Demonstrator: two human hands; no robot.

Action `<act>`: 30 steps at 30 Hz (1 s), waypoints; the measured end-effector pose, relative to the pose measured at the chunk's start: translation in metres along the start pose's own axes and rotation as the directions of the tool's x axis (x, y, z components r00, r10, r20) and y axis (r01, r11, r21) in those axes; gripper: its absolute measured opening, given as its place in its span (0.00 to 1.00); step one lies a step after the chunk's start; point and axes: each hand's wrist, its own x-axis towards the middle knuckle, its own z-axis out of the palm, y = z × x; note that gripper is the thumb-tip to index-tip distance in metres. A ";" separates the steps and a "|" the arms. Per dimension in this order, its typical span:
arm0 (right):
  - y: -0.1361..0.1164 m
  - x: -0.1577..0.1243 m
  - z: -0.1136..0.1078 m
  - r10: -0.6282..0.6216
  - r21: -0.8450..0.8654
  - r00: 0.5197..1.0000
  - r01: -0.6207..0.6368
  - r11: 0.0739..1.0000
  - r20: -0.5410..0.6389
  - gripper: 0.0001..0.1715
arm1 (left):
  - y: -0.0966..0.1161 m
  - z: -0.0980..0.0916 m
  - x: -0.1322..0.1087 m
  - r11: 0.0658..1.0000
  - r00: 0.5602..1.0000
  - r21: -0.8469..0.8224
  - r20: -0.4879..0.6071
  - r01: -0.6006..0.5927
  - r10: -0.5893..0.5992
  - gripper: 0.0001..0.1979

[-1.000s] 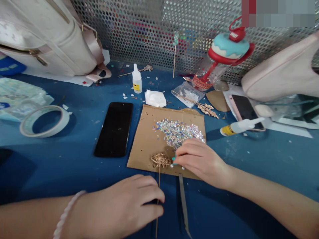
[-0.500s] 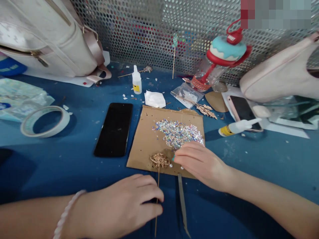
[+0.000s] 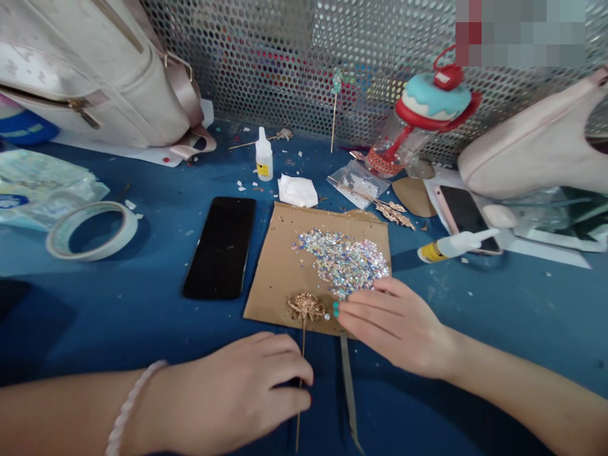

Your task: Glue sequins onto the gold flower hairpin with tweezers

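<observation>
Left hand: the left hand (image 3: pixel 228 386) lies on the blue table (image 3: pixel 118 323), in front of the near edge of the cardboard (image 3: pixel 280 253); its forefinger and thumb are bent over a thin stem (image 3: pixel 303 345), a gap between them; whether they pinch it, I cannot tell.
Gold flower: the gold flower (image 3: pixel 305 306) at the stem's top rests on the cardboard, about midway along its near edge.
Right hand: the right hand (image 3: pixel 403 323) covers the cardboard's near right corner, fingers pressed together; turquoise shows at the tips, and I cannot tell whether they pinch anything.
Pearl: a white bead (image 3: pixel 327 316) sits between the gold flower and the right fingertips.
Sequins: a glittering heap of sequins (image 3: pixel 349 259) spreads toward the cardboard's right edge.
Tweezers: the tweezers (image 3: pixel 348 386) run from the cardboard's near edge toward the person.
Left edge: a black phone (image 3: pixel 221 247) lies just beside the cardboard; a tape roll (image 3: pixel 129 229) lies farther left.
Far edge: a white pad (image 3: pixel 297 191) lies near the far left corner, an upright glue bottle (image 3: pixel 264 161) behind it.
Right edge: a second glue bottle (image 3: pixel 441 247) lies tipped over.
</observation>
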 end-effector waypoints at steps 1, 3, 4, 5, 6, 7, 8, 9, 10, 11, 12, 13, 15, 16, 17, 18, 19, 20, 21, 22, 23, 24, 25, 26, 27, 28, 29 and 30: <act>0.000 0.000 0.000 -0.001 -0.008 1.000 0.001 1.000 0.000 0.13 | 0.000 0.000 0.000 1.000 1.000 -0.001 0.002 -0.002 0.002 0.12; -0.001 -0.001 0.000 -0.006 -0.017 1.000 0.006 1.000 -0.002 0.13 | 0.000 0.000 0.000 1.000 1.000 0.000 0.002 -0.003 0.003 0.12; -0.002 -0.002 0.000 -0.008 -0.015 1.000 0.008 1.000 0.000 0.13 | -0.001 0.000 0.000 1.000 1.000 0.002 0.000 -0.002 0.002 0.12; -0.003 -0.002 0.000 -0.008 -0.010 1.000 0.008 1.000 0.002 0.12 | -0.001 0.000 0.000 1.000 1.000 0.001 -0.002 -0.004 0.004 0.13; -0.003 -0.003 0.000 -0.010 -0.005 1.000 0.010 1.000 0.004 0.12 | -0.001 0.000 0.000 1.000 1.000 0.000 -0.002 -0.006 0.006 0.13; -0.003 -0.004 0.000 -0.010 0.004 1.000 0.010 1.000 0.004 0.11 | -0.001 0.000 0.000 1.000 1.000 -0.001 -0.004 -0.007 0.007 0.13; -0.003 -0.004 -0.001 -0.004 0.017 1.000 0.004 1.000 -0.004 0.11 | -0.001 0.000 0.000 1.000 1.000 -0.001 -0.006 -0.008 0.008 0.13; -0.002 -0.006 -0.001 0.010 0.036 1.000 -0.009 0.999 -0.014 0.11 | -0.001 0.000 0.000 1.000 1.000 -0.004 -0.006 -0.008 0.008 0.13; -0.002 -0.007 -0.002 0.029 0.060 0.999 -0.027 0.998 -0.027 0.11 | 0.000 0.000 0.000 1.000 1.000 -0.004 -0.007 -0.007 0.007 0.13; -0.001 -0.008 -0.002 0.054 0.090 0.998 -0.050 0.995 -0.039 0.10 | 0.000 0.000 0.001 1.000 1.000 -0.004 -0.010 -0.006 0.006 0.13; 0.000 -0.009 -0.003 0.082 0.123 0.996 -0.076 0.989 -0.045 0.10 | 0.000 -0.001 0.001 1.000 1.000 -0.005 -0.010 -0.006 0.006 0.12; 0.001 -0.011 -0.003 0.112 0.155 0.993 -0.104 0.982 -0.040 0.10 | 0.000 -0.001 0.001 1.000 1.000 -0.007 -0.008 -0.008 0.008 0.12; 0.002 -0.013 -0.004 0.157 0.203 0.987 -0.151 0.968 -0.015 0.08 | 0.000 -0.001 0.001 1.000 1.000 -0.007 -0.005 -0.013 0.013 0.12; 0.003 -0.014 -0.005 0.178 0.217 0.984 -0.175 0.960 0.005 0.07 | 0.000 0.000 0.001 1.000 1.000 -0.006 -0.005 -0.014 0.014 0.12; 0.003 -0.015 -0.005 0.195 0.223 0.980 -0.197 0.955 0.029 0.06 | -0.001 0.000 0.001 1.000 1.000 -0.006 -0.004 -0.014 0.014 0.13; 0.004 -0.017 -0.005 0.209 0.224 0.976 -0.216 0.950 0.055 0.05 | -0.001 0.000 0.000 1.000 1.000 -0.003 -0.003 -0.012 0.012 0.13; 0.004 -0.017 -0.004 0.221 0.222 0.972 -0.233 0.947 0.077 0.05 | -0.001 0.001 0.000 1.000 1.000 -0.001 -0.001 -0.010 0.010 0.13; 0.004 -0.018 -0.004 0.231 0.219 0.968 -0.247 0.944 0.094 0.04 | -0.001 0.001 0.000 1.000 1.000 0.000 0.003 -0.008 0.008 0.13; 0.004 -0.019 -0.003 0.243 0.216 0.964 -0.262 0.941 0.109 0.03 | -0.001 0.001 -0.001 1.000 1.000 0.001 0.007 -0.008 0.008 0.13; 0.004 -0.019 -0.002 0.255 0.216 0.960 -0.275 0.937 0.116 0.03 | -0.001 0.000 -0.001 1.000 1.000 0.003 0.010 -0.007 0.007 0.13; 0.004 -0.019 0.000 0.270 0.219 0.956 -0.290 0.932 0.119 0.02 | 0.000 0.000 -0.001 1.000 1.000 0.004 0.008 -0.006 0.006 0.13; 0.004 -0.019 0.001 0.284 0.224 0.952 -0.304 0.926 0.119 0.02 | 0.000 0.000 -0.001 1.000 1.000 0.005 0.006 -0.003 0.003 0.13; 0.004 -0.019 0.003 0.294 0.230 0.949 -0.313 0.921 0.116 0.02 | 0.000 -0.001 0.000 1.000 1.000 0.007 0.002 -0.002 0.002 0.13; 0.004 -0.019 0.004 0.298 0.235 0.948 -0.317 0.919 0.112 0.02 | 0.001 -0.001 0.000 1.000 1.000 0.010 0.000 0.000 0.000 0.13; 0.004 -0.019 0.005 0.299 0.238 0.948 -0.317 0.918 0.109 0.03 | 0.001 -0.001 0.000 1.000 1.000 0.012 -0.006 0.001 -0.001 0.13; 0.004 -0.019 0.005 0.298 0.236 0.949 -0.314 0.919 0.104 0.03 | 0.001 -0.001 0.000 1.000 1.000 0.013 -0.008 0.000 0.000 0.13; 0.003 -0.019 0.005 0.297 0.233 0.949 -0.313 0.921 0.102 0.03 | 0.001 -0.001 0.000 1.000 1.000 0.013 -0.009 -0.001 0.001 0.13; 0.002 -0.018 0.004 0.297 0.231 0.949 -0.313 0.921 0.102 0.02 | 0.001 -0.001 0.000 1.000 1.000 0.013 -0.010 -0.004 0.004 0.13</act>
